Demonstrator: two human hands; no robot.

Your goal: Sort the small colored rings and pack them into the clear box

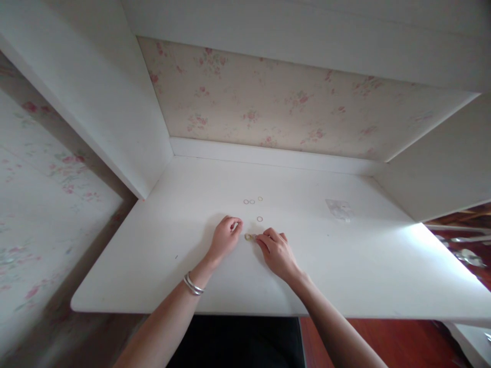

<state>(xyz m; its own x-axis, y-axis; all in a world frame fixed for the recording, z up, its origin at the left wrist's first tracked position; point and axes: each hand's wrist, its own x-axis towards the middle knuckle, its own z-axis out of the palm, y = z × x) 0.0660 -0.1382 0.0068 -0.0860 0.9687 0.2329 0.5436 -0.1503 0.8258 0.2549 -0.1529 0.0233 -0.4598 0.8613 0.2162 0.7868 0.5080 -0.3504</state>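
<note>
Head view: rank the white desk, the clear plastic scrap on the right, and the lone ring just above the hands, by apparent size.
1. White desk, by far the largest.
2. Clear plastic scrap.
3. Lone ring, smallest.
The scrap lies about as far from the camera as the ring, so this order seems safe.

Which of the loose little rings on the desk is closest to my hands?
The single ring lying alone just beyond your right hand. The pair and the other single ring lie farther back toward the wall.
</note>
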